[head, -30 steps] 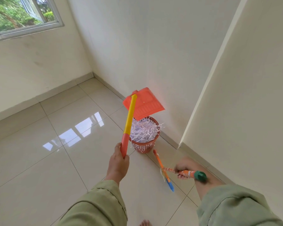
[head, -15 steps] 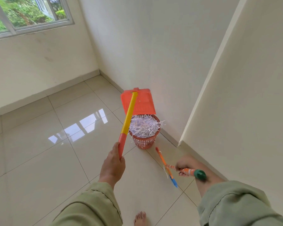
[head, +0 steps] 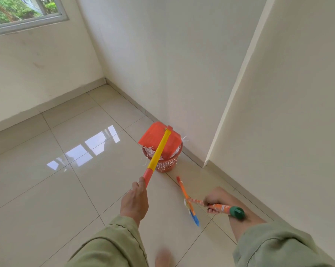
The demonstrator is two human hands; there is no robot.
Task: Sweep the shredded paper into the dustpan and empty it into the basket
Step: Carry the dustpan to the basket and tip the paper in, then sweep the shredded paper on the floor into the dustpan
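Left hand [head: 134, 201] clamped low on long yellow-red handle of orange plastic dustpan [head: 159, 140]. Dustpan probably light, tip-heavy. Right hand [head: 213, 201] grips broom [head: 189, 202]. Shredded paper [head: 150, 151] fluffy, spill-prone atop basket [head: 165, 163].

To the left of the left hand [head: 134, 201], a wide stretch of glossy tiled floor [head: 47, 189] lies open as far as the wall under the window [head: 24, 14]. Ahead of that hand, the way is blocked by the basket [head: 165, 164], which stands against the wall [head: 172, 64]; its mouth is covered by the tilted dustpan [head: 159, 137], with shredded paper [head: 150, 151] showing at the rim. Just right of the right hand [head: 213, 201], passage is closed off by a projecting wall [head: 288, 112]. Between the two hands, a strip of floor is crossed by the broom [head: 187, 201]. Below the hands, a blurred foot [head: 163, 257] is seen.
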